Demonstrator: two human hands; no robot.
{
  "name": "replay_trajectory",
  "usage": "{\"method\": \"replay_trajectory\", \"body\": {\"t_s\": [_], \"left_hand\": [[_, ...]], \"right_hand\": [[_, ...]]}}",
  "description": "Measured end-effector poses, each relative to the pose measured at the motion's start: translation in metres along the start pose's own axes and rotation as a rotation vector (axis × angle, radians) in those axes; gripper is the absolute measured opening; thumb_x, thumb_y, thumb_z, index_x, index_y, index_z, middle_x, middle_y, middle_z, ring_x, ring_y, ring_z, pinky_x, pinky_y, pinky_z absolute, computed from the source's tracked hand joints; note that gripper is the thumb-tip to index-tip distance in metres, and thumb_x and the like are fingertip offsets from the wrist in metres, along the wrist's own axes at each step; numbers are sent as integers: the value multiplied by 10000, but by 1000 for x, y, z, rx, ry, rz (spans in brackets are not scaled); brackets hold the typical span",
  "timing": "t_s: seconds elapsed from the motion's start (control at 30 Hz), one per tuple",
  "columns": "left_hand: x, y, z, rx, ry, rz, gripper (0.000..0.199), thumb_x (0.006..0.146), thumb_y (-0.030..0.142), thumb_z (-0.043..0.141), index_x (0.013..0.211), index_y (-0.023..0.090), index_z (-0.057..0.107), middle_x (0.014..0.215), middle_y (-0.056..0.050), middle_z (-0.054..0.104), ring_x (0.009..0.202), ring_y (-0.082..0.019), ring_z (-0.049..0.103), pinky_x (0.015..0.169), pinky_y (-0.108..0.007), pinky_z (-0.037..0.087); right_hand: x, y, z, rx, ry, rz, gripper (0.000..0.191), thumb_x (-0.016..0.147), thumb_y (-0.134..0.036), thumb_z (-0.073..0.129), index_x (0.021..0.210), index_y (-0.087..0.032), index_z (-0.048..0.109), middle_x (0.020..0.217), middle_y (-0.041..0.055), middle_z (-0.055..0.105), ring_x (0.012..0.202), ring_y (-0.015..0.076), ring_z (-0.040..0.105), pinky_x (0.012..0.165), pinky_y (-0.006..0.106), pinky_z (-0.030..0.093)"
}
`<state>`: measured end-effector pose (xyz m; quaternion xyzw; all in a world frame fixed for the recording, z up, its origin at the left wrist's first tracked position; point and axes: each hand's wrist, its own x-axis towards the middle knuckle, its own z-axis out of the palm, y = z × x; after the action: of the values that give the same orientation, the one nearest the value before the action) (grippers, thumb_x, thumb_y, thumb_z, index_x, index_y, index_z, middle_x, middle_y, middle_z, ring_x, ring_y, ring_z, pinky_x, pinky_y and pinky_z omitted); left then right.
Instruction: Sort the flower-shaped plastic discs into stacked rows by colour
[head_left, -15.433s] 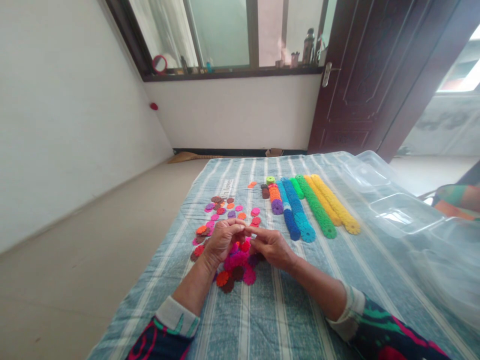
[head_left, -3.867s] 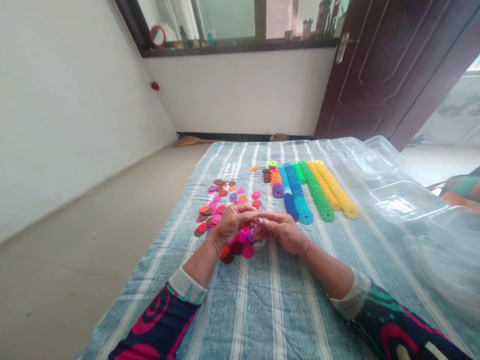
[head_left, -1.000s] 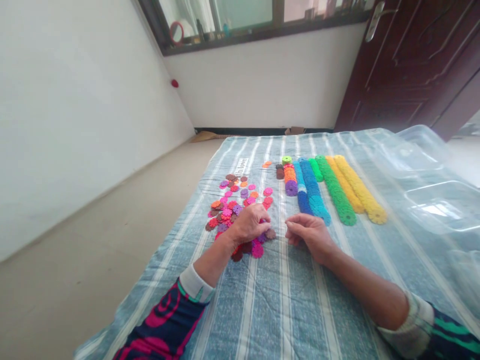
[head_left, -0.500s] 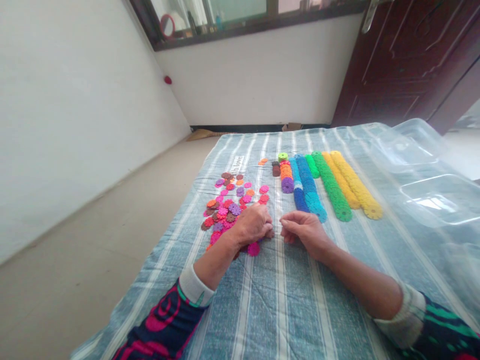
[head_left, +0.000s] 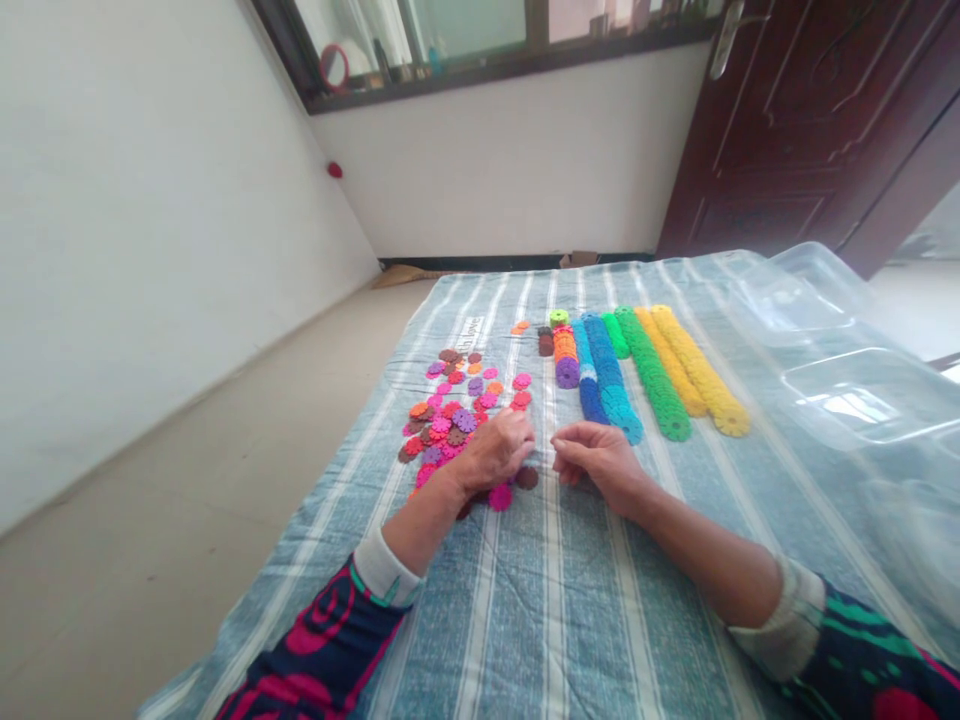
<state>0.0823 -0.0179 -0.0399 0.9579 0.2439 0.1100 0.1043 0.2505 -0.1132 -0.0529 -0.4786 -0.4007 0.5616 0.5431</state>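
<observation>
My left hand (head_left: 496,450) rests at the right edge of a loose pile of notched plastic discs (head_left: 442,432) in pink, red, brown, purple and orange. Its fingers are curled down, and whatever they hold is hidden. A brown disc (head_left: 527,478) and a pink disc (head_left: 500,497) lie just below that hand. Across a small gap, my right hand (head_left: 604,462) has thumb and fingers pinched together; I cannot make out anything between them. Beyond it lie overlapping disc rows sorted by colour: a blue row (head_left: 604,355), a green row (head_left: 654,378) and a yellow row (head_left: 701,375).
A shorter orange and purple row (head_left: 566,350) and a small brown stack (head_left: 545,342) sit left of the blue rows. Clear plastic containers (head_left: 862,400) stand on the right side of the striped cloth (head_left: 517,620). A dark red door (head_left: 795,150) is behind.
My left hand has shifted slightly away from the brown disc, which now shows more fully below it. The right hand keeps its pinch. The view has shifted a little.
</observation>
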Motion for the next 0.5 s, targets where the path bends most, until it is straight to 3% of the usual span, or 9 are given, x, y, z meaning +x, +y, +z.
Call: {"method": "replay_trajectory", "body": {"t_s": [0.13,0.23,0.5], "left_hand": [[-4,-7,-20,-221,106,-239,209,866,264,459,719,176,578,721,-8,578,700,-137,526,697,-271,458],[-10,-26,-40,-284,198,-448,227,842,340,474,733,182,595,658,9,572,641,-140,525,623,-258,451],[-56,-136,-89,-47,513,-891,174,691,319,551,628,171,617,544,12,559,569,-141,524,544,-232,393]], "right_hand": [[0,-1,0,4,-7,10,324,666,-496,735,733,-193,643,561,-17,653,448,110,565,443,229,422],[0,-2,0,3,-11,17,323,664,-493,736,729,-192,640,560,-17,650,450,113,567,447,233,423],[-1,0,0,-23,-24,20,326,671,-493,732,734,-183,652,574,-10,657,462,113,573,454,233,424]]}}
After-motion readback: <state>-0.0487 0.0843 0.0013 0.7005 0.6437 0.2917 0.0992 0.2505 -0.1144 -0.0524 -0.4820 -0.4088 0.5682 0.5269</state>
